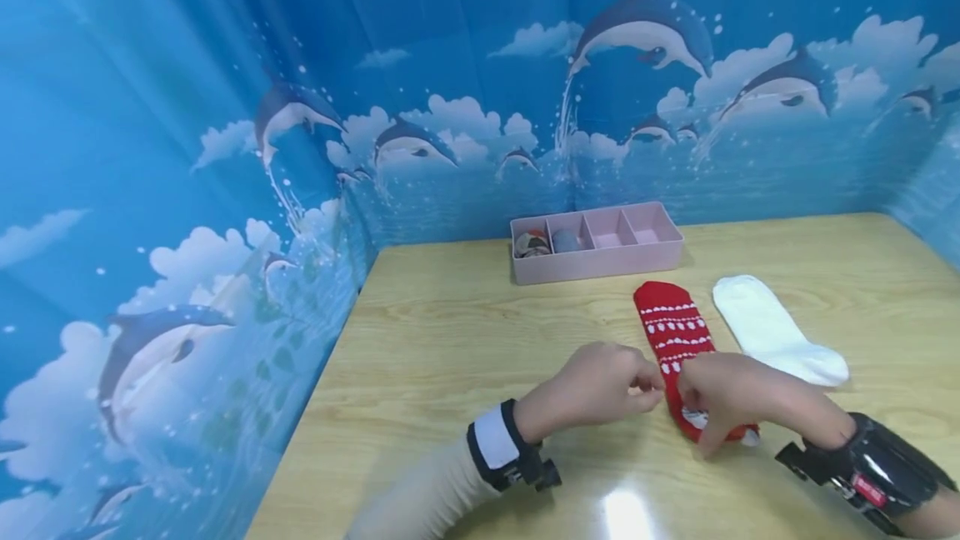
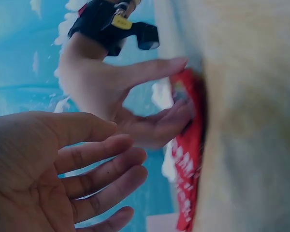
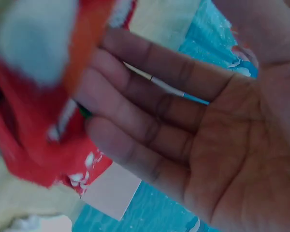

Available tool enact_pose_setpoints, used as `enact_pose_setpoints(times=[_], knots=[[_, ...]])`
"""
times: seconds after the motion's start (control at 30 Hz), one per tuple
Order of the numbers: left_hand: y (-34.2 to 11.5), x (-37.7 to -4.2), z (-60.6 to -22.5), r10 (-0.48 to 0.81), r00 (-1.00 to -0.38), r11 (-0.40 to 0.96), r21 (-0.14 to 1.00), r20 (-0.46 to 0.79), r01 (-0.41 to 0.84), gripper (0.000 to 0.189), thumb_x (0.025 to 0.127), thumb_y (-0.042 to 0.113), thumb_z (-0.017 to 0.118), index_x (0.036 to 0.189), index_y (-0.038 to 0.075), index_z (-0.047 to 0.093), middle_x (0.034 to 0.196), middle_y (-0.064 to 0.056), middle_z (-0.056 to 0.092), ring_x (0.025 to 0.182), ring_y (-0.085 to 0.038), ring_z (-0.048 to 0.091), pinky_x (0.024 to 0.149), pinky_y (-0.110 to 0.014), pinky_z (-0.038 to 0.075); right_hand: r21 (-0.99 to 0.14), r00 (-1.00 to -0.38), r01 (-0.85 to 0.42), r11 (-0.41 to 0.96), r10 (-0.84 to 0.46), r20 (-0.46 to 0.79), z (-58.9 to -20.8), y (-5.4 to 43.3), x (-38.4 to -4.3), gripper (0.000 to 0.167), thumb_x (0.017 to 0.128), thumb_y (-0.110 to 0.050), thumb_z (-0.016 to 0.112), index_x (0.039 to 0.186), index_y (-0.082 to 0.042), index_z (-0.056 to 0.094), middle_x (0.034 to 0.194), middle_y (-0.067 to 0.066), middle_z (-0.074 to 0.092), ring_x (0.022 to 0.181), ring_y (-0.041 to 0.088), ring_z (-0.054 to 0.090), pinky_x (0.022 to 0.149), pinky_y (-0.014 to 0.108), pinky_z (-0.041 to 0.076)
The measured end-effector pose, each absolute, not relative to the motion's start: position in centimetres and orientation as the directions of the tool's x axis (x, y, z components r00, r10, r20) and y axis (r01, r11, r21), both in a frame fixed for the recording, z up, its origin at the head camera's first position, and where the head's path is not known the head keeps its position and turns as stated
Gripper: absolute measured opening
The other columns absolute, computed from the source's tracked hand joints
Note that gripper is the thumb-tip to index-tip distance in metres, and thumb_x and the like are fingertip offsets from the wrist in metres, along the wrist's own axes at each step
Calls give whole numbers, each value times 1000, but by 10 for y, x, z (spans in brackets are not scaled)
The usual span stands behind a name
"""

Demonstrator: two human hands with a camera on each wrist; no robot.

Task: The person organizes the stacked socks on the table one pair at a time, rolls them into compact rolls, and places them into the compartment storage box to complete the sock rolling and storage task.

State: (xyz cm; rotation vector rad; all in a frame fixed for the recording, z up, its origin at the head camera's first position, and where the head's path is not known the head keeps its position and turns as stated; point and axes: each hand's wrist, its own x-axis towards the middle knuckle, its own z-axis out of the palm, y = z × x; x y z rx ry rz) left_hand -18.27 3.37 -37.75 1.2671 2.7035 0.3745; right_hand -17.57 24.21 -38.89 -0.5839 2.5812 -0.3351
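Red patterned sock (image 1: 678, 332) on desk (image 1: 450, 315), beside white sock (image 1: 772, 332). Right hand (image 1: 738, 394) touches near end, fingers fairly straight; left hand (image 1: 600, 386) relaxed, holding nothing. Probably straightening; next likely needs pinching that end.

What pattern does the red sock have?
The red sock has white wavy bands and small motifs, clearest in the head view.
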Motion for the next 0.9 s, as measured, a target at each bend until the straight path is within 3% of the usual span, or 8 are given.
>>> enact_pose_setpoints(times=[0.1, 0.2, 0.43, 0.53, 0.67, 0.77, 0.9], knots=[[39, -177, -391, 784, -619, 611, 233, -49, 756, 17, 96, 34, 70, 111, 30, 78, 98, 20, 73, 81, 11, 59, 68, -5, 38, -354, -811, -373, 858, -486, -325, -399, 238, -170, 45, 57, -24, 96, 81, -17, 59, 72, -6, 52, 65, 10, 44, 58, 26, 35], [42, -173, -403, 804, -592, 590, 183, -52, 786, 13, 95, 35, 71, 105, 31, 78, 93, 20, 72, 74, 10, 57, 62, -7, 36, -410, -800, -422, 809, -545, -253, -407, 233, -167, 40, 56, -18, 93, 79, -19, 59, 68, -9, 50, 62, 6, 41, 54, 24, 32], [51, -164, -420, 813, -576, 581, 57, -86, 812, 14, 86, 46, 78, 94, 35, 76, 80, 25, 65, 64, 9, 46, 63, -13, 33, -433, -787, -487, 758, -596, -158, -416, 224, -161, 41, 53, -6, 86, 82, -21, 60, 72, -12, 52, 62, 4, 43, 54, 23, 39], [55, -158, -425, 820, -571, 570, -24, -53, 821, 16, 85, 48, 78, 89, 34, 72, 78, 22, 62, 64, 6, 47, 63, -15, 34, -417, -786, -515, 749, -607, -119, -419, 225, -157, 38, 57, -5, 84, 78, -23, 58, 71, -13, 51, 62, 2, 43, 54, 23, 38], [56, -155, -427, 805, -593, 591, -80, -5, 803, 15, 92, 45, 71, 86, 32, 72, 77, 19, 63, 64, 4, 50, 62, -16, 36, -408, -761, -570, 713, -646, -66, -418, 228, -157, 29, 65, -5, 81, 75, -24, 61, 72, -16, 51, 62, 0, 42, 55, 22, 39], [52, -158, -428, 776, -630, 630, -11, 1, 776, 16, 97, 41, 67, 86, 32, 75, 76, 18, 63, 65, 4, 51, 62, -14, 37, -427, -724, -603, 674, -687, -61, -414, 232, -161, 21, 76, -7, 81, 75, -24, 67, 75, -17, 55, 64, -3, 45, 57, 22, 42], [49, -164, -430, 738, -675, 668, 178, -28, 723, 18, 98, 34, 66, 85, 29, 77, 66, 18, 59, 60, 4, 49, 57, -12, 35, -447, -696, -620, 645, -715, -66, -412, 235, -168, 19, 85, -11, 78, 74, -24, 71, 75, -19, 60, 66, -5, 46, 60, 21, 44]])
